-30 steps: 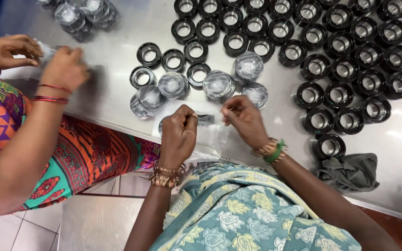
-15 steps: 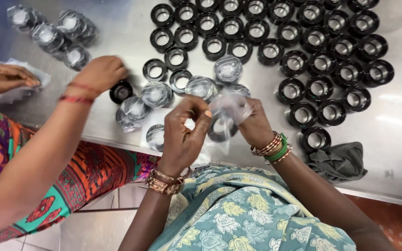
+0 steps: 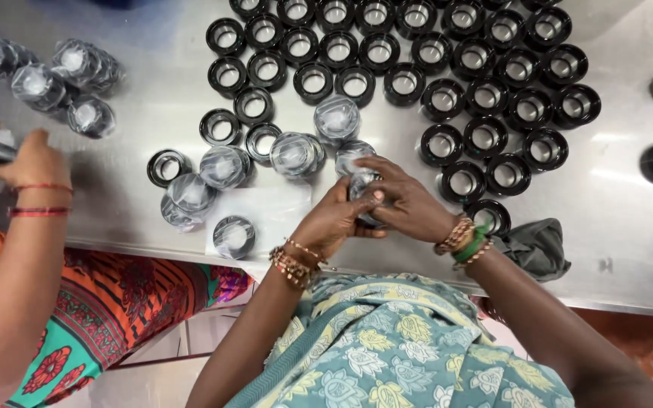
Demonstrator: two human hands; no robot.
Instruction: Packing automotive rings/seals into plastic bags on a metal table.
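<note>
Both our left hand (image 3: pixel 332 221) and right hand (image 3: pixel 410 204) clasp one wrapped black ring (image 3: pixel 362 189) between them; its clear film looks slippery, the ring stiff, so we judge the rim safest.

A shiny grey metal worktop (image 3: pixel 153 83) fills most of the view, and bright light makes white patches on it. Below its front edge there is a pale tiled floor (image 3: pixel 141 381) on the left and a reddish-orange floor (image 3: pixel 644 340) on the right.
</note>
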